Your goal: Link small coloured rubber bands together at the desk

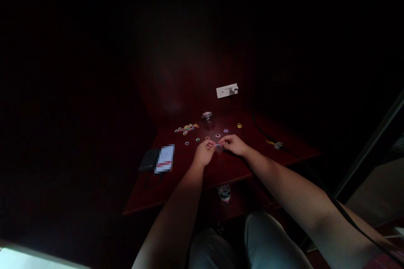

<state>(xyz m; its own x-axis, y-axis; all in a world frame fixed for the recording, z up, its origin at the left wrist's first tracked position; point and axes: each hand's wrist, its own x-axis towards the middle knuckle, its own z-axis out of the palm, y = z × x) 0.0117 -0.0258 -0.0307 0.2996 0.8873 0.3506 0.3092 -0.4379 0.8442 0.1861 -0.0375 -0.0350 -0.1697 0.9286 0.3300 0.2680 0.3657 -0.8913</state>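
Over the dark red table [183,185], my left hand [204,152] and my right hand [233,144] meet, fingertips pinched on a small purplish band [218,145] stretched between them. Just beyond my hands lies a loose row of small rings: a bluish ring [187,143], a green ring [198,139], a reddish ring [207,138], a pink ring [217,135], a purple ring [226,130] and a yellow ring [239,125]. A pile of many-coloured rings [188,128] sits farther back on the left.
A clear lidded jar [208,118] stands near the back wall. Left lie a black case [148,160] and a blurred white packet [165,159]. A cable with a connector [278,145] runs over the right side. Below is a cup-like container [224,193]. The wall bears a socket [227,90].
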